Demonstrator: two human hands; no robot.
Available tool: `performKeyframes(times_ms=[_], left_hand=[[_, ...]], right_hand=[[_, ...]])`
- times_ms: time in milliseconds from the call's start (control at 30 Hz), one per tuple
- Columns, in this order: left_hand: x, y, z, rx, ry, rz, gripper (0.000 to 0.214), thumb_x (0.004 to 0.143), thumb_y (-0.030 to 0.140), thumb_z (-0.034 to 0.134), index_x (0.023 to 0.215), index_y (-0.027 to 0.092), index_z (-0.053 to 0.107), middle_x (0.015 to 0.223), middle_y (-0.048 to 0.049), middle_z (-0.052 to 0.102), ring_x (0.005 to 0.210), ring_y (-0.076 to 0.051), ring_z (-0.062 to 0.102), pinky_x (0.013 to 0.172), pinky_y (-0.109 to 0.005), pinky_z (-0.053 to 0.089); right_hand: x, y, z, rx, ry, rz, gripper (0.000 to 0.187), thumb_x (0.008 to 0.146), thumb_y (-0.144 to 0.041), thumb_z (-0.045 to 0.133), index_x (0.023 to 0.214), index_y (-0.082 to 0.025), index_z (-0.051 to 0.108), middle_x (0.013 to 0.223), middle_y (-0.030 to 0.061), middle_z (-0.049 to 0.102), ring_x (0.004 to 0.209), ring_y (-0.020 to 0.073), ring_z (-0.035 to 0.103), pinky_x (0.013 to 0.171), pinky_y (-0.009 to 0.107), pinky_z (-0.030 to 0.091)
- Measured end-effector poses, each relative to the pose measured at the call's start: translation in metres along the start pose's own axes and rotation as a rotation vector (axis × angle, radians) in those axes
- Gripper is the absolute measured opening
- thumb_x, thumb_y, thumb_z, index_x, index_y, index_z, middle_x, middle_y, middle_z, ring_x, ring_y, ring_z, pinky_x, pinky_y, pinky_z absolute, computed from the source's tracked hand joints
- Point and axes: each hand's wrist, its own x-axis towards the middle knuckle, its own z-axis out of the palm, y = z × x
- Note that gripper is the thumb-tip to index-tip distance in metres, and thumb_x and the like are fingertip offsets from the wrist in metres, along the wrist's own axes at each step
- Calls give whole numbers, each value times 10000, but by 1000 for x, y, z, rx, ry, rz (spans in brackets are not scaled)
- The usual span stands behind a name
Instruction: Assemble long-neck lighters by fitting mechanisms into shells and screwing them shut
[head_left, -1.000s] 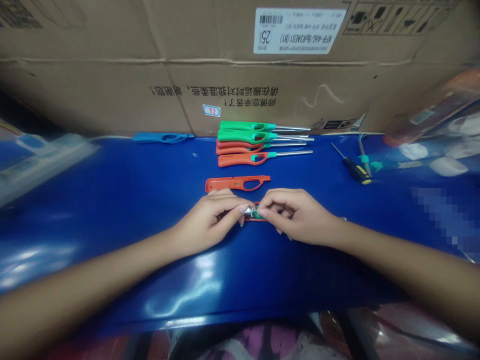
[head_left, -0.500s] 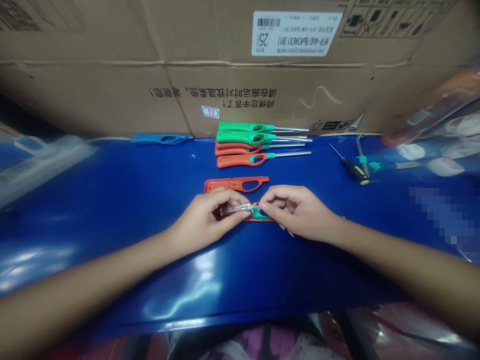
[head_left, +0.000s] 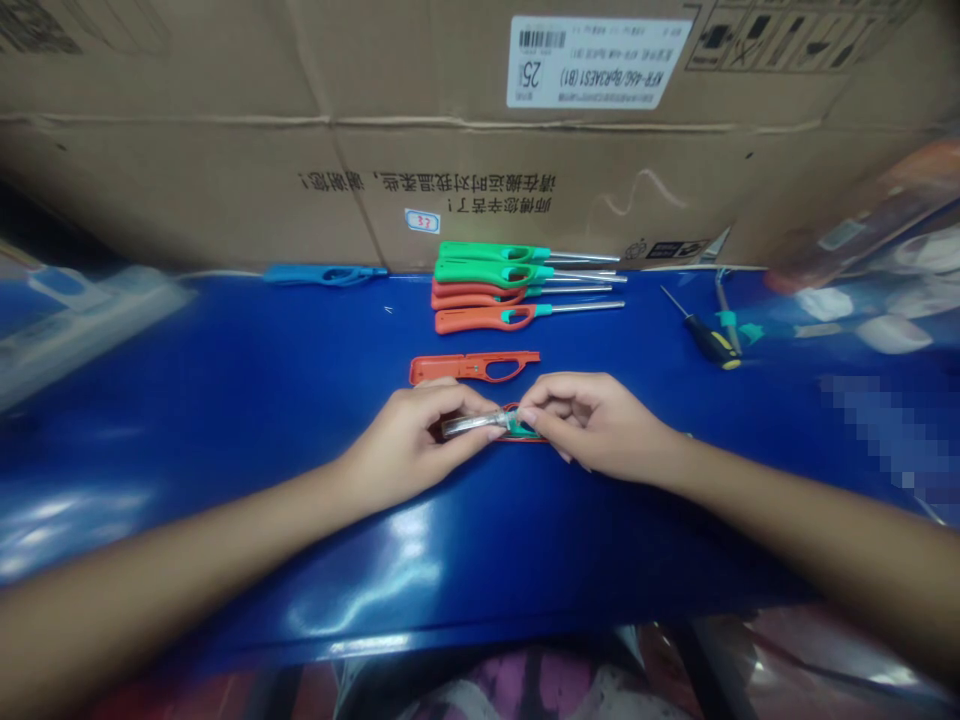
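Between the thumb and fingers of my left hand point(head_left: 420, 430) is a clear, tube-like lighter fuel tank point(head_left: 469, 424), tilted slightly up to the right. My right hand point(head_left: 592, 420) is closed in a pinch at the tank's right end; what its fingertips hold is too small to make out. Under both hands lies an orange lighter shell half with a green trigger point(head_left: 523, 428), mostly covered by the fingers. Just beyond them, another orange shell half point(head_left: 474, 368) rests on the blue table, its inner side up.
Several finished-looking green and orange stick lighters point(head_left: 491, 318) lie in a stack before the cardboard wall point(head_left: 225, 200). A blue shell part point(head_left: 322, 275) is at the back left. On the right are a screwdriver point(head_left: 709, 340) and plastic bags point(head_left: 885, 260); a clear container point(head_left: 97, 320) stands left.
The fuel tank has tipped and shifted slightly in my left hand, its right end still at my right fingertips. Both hands stay almost in place.
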Motion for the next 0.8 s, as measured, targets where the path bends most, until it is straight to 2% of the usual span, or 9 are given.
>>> performKeyframes(times_ms=[367, 567, 800], left_hand=[[0, 1, -1, 39, -2, 19, 149, 923, 283, 690, 1008, 174, 747, 918, -52, 760, 774, -139, 689, 687, -225, 515], [1, 2, -1, 5, 22, 17, 148, 911, 282, 705, 987, 162, 746, 915, -54, 760, 775, -140, 696, 687, -226, 519], [0, 1, 0, 0, 23, 13, 135, 906, 275, 717, 991, 174, 747, 898, -31, 758, 748, -120, 686, 676, -212, 505]], right_hand=[[0, 0, 0, -18, -11, 0, 213, 895, -365, 620, 863, -154, 619, 495, -72, 509, 399, 58, 427, 414, 201, 331], [0, 2, 2, -53, 8, -38, 210, 902, -356, 616, 854, -152, 636, 530, -52, 530, 443, 69, 477, 430, 202, 347], [0, -1, 1, -14, -13, -8, 200, 909, -351, 613, 861, -156, 619, 504, -69, 511, 403, 58, 427, 418, 202, 333]])
